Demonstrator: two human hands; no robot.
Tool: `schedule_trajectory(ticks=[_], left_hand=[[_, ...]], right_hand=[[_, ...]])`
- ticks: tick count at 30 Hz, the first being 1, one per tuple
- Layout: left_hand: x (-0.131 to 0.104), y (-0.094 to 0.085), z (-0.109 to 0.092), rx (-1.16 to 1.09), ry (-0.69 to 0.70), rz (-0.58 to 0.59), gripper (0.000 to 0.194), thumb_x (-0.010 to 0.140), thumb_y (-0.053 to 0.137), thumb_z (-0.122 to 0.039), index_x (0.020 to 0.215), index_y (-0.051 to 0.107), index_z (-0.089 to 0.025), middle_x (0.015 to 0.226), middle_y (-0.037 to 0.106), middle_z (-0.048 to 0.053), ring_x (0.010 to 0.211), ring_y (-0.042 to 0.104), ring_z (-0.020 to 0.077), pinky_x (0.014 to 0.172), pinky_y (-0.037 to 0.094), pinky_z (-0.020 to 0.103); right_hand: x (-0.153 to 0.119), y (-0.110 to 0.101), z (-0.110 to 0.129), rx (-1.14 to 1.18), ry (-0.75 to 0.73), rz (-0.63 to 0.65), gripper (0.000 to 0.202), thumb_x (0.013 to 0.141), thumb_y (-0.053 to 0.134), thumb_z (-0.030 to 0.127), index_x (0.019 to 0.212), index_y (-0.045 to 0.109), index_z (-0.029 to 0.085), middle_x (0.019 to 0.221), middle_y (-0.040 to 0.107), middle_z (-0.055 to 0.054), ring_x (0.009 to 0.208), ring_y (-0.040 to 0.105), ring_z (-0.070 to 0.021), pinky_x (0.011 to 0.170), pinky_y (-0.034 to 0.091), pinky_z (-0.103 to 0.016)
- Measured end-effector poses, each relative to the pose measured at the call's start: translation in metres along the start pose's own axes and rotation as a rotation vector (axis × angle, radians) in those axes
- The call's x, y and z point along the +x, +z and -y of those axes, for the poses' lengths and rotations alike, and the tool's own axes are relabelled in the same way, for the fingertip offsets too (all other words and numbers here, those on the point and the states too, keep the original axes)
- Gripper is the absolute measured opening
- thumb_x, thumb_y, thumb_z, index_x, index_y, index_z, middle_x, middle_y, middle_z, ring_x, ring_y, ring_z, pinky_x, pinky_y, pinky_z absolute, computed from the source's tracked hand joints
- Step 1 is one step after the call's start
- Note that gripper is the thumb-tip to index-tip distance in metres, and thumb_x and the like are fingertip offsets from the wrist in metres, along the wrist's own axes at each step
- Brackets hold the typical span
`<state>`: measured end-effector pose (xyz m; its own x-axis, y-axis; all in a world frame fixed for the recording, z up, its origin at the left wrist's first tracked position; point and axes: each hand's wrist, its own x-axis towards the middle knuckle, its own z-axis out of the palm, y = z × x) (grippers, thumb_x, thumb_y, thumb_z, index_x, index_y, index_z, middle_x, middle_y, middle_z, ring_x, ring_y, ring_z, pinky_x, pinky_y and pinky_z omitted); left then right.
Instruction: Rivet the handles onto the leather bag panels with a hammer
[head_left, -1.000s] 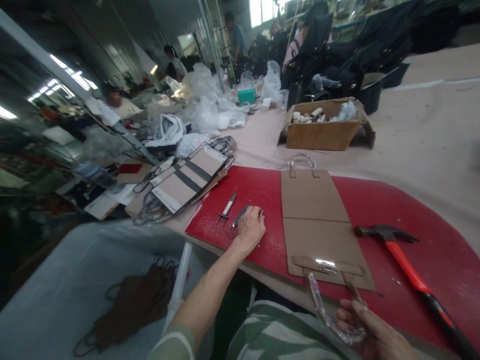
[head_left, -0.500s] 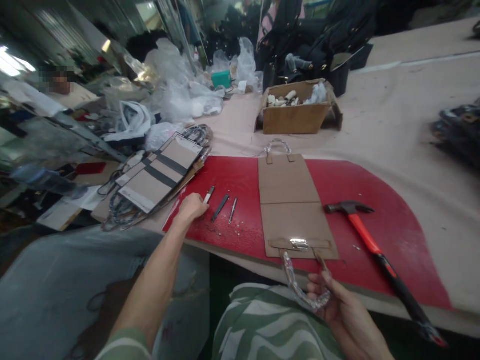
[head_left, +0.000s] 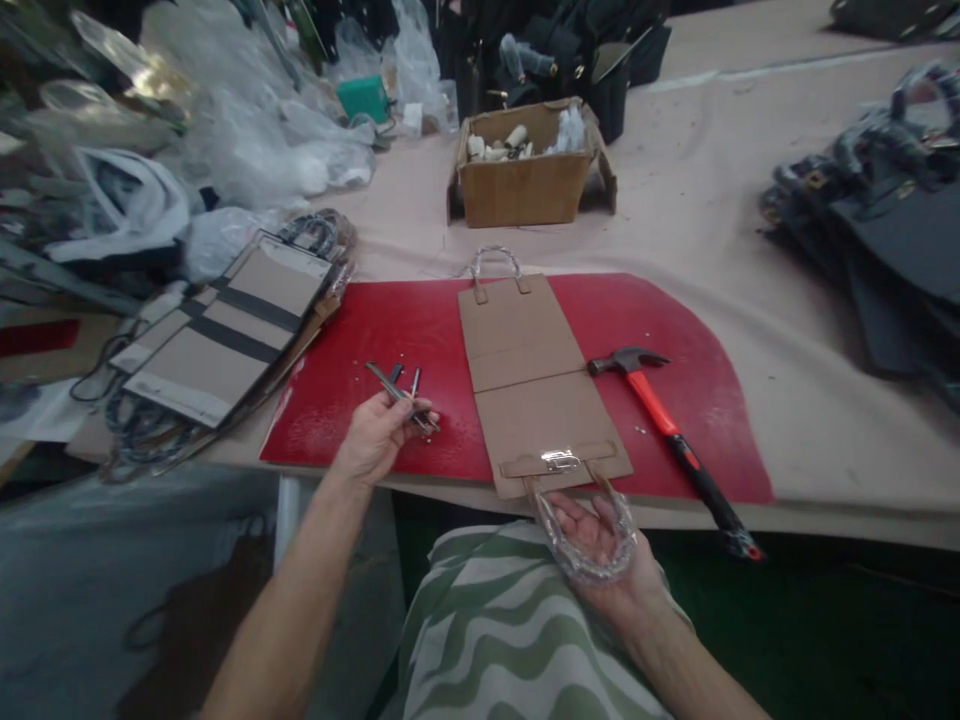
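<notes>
My left hand [head_left: 382,430] is closed on a thin metal strip tool [head_left: 384,378], over the red mat [head_left: 322,350]. A short dark tool [head_left: 396,373] and a slim silver rod [head_left: 416,380] show beside its fingers, their lower ends partly hidden. Palm up, my right hand [head_left: 611,560] sits below the table edge, fingers curled inside the plastic-wrapped handle [head_left: 555,545], which lies across it. That handle joins a flat brown bag panel [head_left: 536,400] with a metal clasp [head_left: 561,460]. A second wrapped handle [head_left: 495,262] is at its far end.
Right of the panel lies a claw hammer [head_left: 660,410]. A cardboard box [head_left: 525,190] of small pale pieces stands behind. Stacked panels [head_left: 225,330] are at the left, dark bags [head_left: 885,240] at the right, and clear plastic wrapping [head_left: 262,130] at the back left.
The view has swung right. My left hand has moved toward the tools and raised the strip tool at a new angle. My right hand has turned palm up under the handle, and the panel has tilted slightly.
</notes>
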<state>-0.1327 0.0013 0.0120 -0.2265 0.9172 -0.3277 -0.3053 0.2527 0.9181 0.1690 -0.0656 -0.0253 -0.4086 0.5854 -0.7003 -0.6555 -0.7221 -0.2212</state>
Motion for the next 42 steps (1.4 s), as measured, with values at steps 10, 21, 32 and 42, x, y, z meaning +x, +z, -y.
schedule_trajectory(ticks=[10,21,32,42], left_hand=[[-0.018,0.058,0.064,0.116,0.113,0.163,0.034,0.079,0.070,-0.041,0.097,0.060,-0.014,0.096,0.068,0.007,0.082,0.071,0.0173,0.080,0.057,0.032],[-0.028,0.058,0.055,0.112,0.128,0.174,0.033,0.082,0.068,-0.042,0.099,0.061,-0.014,0.097,0.069,0.008,0.084,0.070,0.0182,0.080,0.057,0.031],[-0.032,0.057,0.037,0.007,0.192,0.202,0.029,0.084,0.068,-0.039,0.096,0.055,-0.016,0.098,0.069,0.007,0.089,0.072,0.0218,0.084,0.057,0.037],[-0.042,0.056,0.029,-0.016,0.217,0.188,0.030,0.083,0.069,-0.042,0.096,0.057,-0.017,0.098,0.069,0.008,0.088,0.072,0.0235,0.083,0.058,0.038]], right_hand=[[0.012,0.017,-0.009,-0.434,-0.080,0.235,0.041,0.065,0.080,0.053,0.080,0.070,0.016,0.064,0.065,-0.003,0.048,0.052,-0.0119,0.049,0.042,-0.023],[0.020,0.061,-0.017,-0.571,-0.087,-0.121,0.038,0.073,0.076,0.047,0.060,0.067,0.012,0.052,0.064,-0.006,0.042,0.054,-0.0108,0.041,0.040,-0.020],[0.029,0.056,-0.023,-0.499,-0.344,0.045,0.030,0.064,0.082,0.043,0.076,0.073,0.016,0.076,0.070,-0.004,0.065,0.061,-0.0161,0.063,0.053,-0.028],[0.040,0.045,-0.022,-0.531,-0.370,0.171,0.021,0.070,0.078,0.038,0.068,0.072,0.018,0.079,0.069,-0.004,0.073,0.061,-0.0179,0.067,0.053,-0.029]])
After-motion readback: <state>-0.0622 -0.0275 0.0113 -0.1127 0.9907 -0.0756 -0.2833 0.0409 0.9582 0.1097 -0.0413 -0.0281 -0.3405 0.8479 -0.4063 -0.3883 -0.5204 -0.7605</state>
